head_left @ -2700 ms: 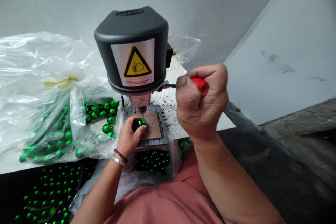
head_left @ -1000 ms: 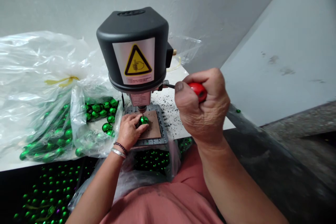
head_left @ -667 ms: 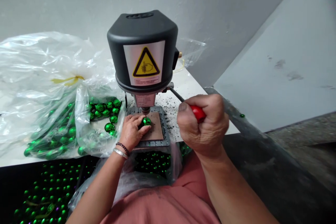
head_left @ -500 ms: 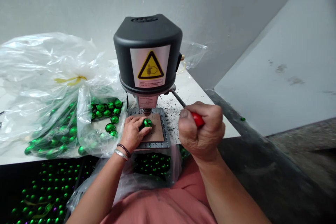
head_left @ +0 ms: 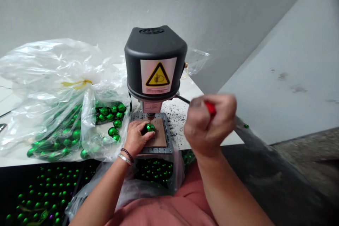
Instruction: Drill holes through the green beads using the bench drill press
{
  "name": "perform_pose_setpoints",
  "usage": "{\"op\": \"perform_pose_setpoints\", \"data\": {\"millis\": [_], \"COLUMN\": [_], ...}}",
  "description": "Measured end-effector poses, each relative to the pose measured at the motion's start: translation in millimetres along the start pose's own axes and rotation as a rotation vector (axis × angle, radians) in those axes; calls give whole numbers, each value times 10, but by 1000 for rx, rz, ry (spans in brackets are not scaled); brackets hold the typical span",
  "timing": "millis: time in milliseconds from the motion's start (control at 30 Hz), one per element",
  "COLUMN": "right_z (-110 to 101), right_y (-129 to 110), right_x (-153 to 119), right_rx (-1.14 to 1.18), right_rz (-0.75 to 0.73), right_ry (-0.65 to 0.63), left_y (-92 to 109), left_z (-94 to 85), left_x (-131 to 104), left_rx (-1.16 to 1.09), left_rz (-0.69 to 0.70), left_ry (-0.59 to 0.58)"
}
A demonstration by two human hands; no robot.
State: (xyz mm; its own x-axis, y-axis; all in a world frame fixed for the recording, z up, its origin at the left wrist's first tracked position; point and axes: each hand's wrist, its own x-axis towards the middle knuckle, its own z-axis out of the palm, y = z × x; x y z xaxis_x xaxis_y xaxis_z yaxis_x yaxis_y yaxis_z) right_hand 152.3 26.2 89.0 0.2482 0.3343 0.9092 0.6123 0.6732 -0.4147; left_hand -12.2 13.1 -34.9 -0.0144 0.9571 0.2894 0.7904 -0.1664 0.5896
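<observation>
A black drill press [head_left: 156,49] with a yellow hand-warning label stands in front of me. Under its chuck, my left hand [head_left: 135,137] pinches a shiny green ball [head_left: 150,128] between thumb and fingers, against a brown board [head_left: 160,139]. The thin drill bit comes down at the top of the ball; whether it has entered cannot be made out. The board lies on the press's grey slotted base [head_left: 169,144]. My right hand [head_left: 206,127], slightly blurred, is wrapped around the red knob [head_left: 211,108] at the end of the metal feed lever [head_left: 183,99].
Clear plastic bags [head_left: 53,63] spread over the white table [head_left: 227,137] at left, with many green balls [head_left: 113,113] inside. Dark shavings are scattered right of the base. More green balls [head_left: 47,183] fill dark containers below the table edge. One ball [head_left: 246,126] lies by the wall.
My right hand has shifted right with the knob, and the lever slopes less steeply. My left hand stays on the ball. The whole view has shifted slightly.
</observation>
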Motion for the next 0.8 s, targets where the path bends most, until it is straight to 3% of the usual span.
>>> {"op": "perform_pose_setpoints", "data": {"millis": [167, 267, 333, 400, 500, 533, 567, 667, 733, 800], "right_z": [175, 210, 211, 212, 221, 224, 226, 221, 214, 210], "right_y": [-57, -27, -11, 2, 19, 21, 21, 4, -13, -25], "right_x": [577, 630, 600, 565, 537, 534, 532, 534, 534, 531], "right_rx": [-4, 5, -3, -6, 12, 17, 23, 48, 65, 73], "right_rz": [223, 270, 260, 252, 262, 265, 267, 272, 263, 248], "right_ry": [-126, -171, -163, -152, -153, -153, -150, -142, -136, -125], "left_y": [92, 173, 196, 152, -65, -165, -266, -514, -601, -639], "left_z": [-101, -248, -354, -456, -588, -618, -636, -618, -570, -533], "left_x": [-115, -270, -338, -335, -205, -149, -96, 10, 43, 71], "left_rx": [-59, -103, -127, -142, -13, 86, 198, 400, 448, 457], "left_rz": [-32, 117, 183, 144, -69, -148, -234, -414, -440, -431], "left_ry": [-6, -126, -143, -20, 254, 290, 271, 27, -79, -111]}}
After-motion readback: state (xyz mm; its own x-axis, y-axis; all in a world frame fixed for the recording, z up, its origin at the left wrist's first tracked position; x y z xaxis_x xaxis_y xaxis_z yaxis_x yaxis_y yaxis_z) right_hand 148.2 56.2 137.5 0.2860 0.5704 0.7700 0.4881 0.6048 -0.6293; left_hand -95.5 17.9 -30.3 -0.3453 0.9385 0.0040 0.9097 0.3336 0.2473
